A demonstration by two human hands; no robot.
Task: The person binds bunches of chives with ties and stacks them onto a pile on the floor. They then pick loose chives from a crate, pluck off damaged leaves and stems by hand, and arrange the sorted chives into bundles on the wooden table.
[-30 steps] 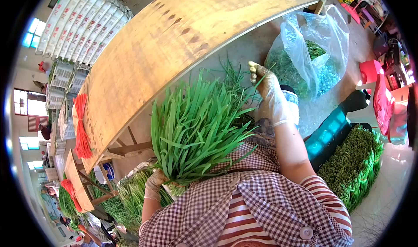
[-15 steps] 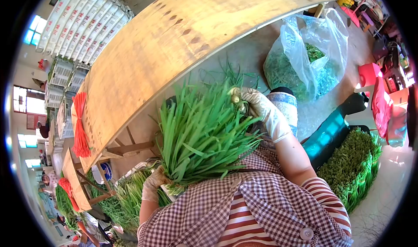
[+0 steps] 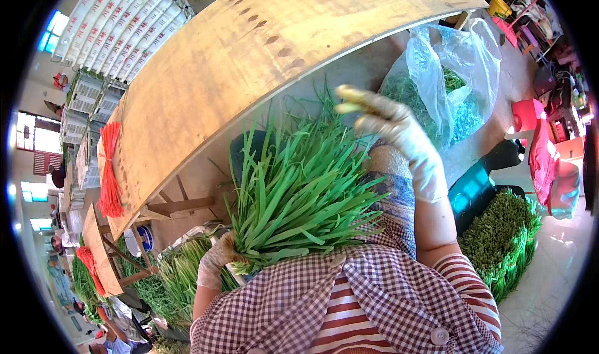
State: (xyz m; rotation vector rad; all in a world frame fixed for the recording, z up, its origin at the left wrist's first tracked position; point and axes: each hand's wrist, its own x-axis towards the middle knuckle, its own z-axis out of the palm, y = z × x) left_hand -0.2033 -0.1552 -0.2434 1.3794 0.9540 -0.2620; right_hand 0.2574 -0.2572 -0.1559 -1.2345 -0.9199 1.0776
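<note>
A large bunch of long, flat green leaves that look like garlic chives (image 3: pixel 299 198) lies across my lap. My gloved left hand (image 3: pixel 219 256) is closed around its lower end, by the checked apron (image 3: pixel 274 304). My gloved right hand (image 3: pixel 396 126) is raised beyond the right side of the bunch, apart from the leaves. Its fingers are stretched out and slightly smeared, with yellowed fingertips, and nothing shows in them. Loose thin leaves (image 3: pixel 324 113) trail past the far side of the bunch, below the table edge.
A wooden table (image 3: pixel 262 60) curves across the front, with red ties (image 3: pixel 110 173) at its left end. A clear plastic bag (image 3: pixel 424 60) of green scraps stands beyond my knee. Stacked chives (image 3: pixel 499 241) sit at right; more greens (image 3: pixel 181 276) lie at left. People are at far left.
My right hand has come away from the leaves, rising toward the right, and its fingers have straightened. The bunch has settled lower and spread; my left hand keeps hold of it.
</note>
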